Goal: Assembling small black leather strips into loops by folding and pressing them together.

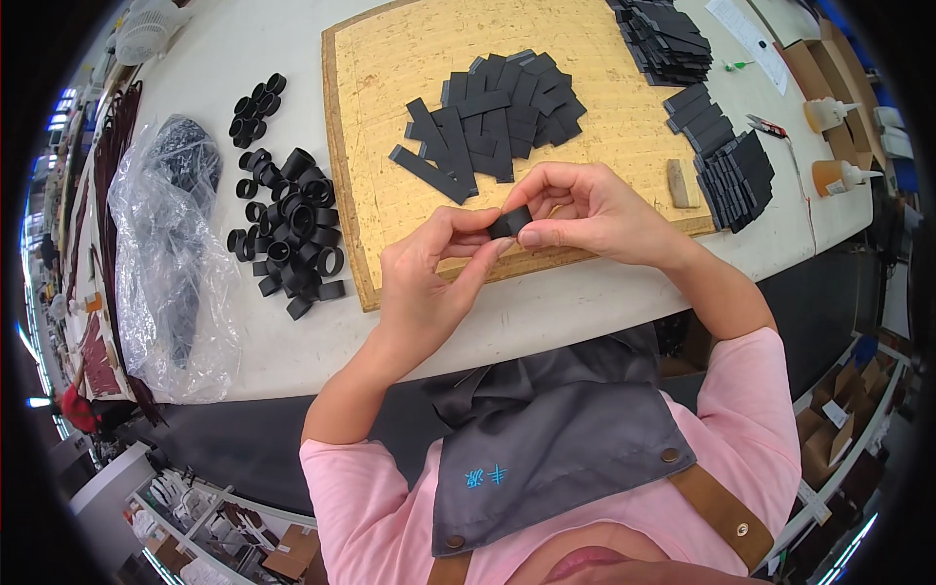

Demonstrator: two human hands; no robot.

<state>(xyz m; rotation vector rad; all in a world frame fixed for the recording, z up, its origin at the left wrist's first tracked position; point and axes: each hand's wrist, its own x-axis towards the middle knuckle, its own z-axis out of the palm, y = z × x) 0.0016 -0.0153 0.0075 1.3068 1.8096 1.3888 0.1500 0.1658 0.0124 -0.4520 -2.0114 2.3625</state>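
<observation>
Far left of the table [283, 353], from where I stand: clear plastic bag [210, 327], crumpled, with something dark and bulky inside; contents can't be made out through the folds. Next to it, black rings [302, 219] in a loose heap straight on the tabletop, some on edge, some on their sides. Smaller cluster of rings [255, 110] farther back.

Then a yellowish board [380, 107], worn, lying on the table. Left hand [424, 273] over its near edge: thumb and forefinger nearly together, pinching the left end of a short black band [509, 222]. Beyond the hands, flat black strips [497, 112] fanned out, overlapping. The band is held above the board's near edge, curved; can't tell whether its ends are joined. Right hand [595, 213]: thumb and forefinger closed on the band's right side, other fingers curled behind.

Right part of the board: a small pale block [678, 183]. Past it, more black strips [733, 185] in overlapping rows, with a taller stack [663, 41] behind. Red-handled tool [767, 126] near them. Two squeeze bottles [834, 177] with pointed nozzles, amber liquid in the nearer one. Behind, an open cardboard box [829, 73]; its inside is hard to see.
</observation>
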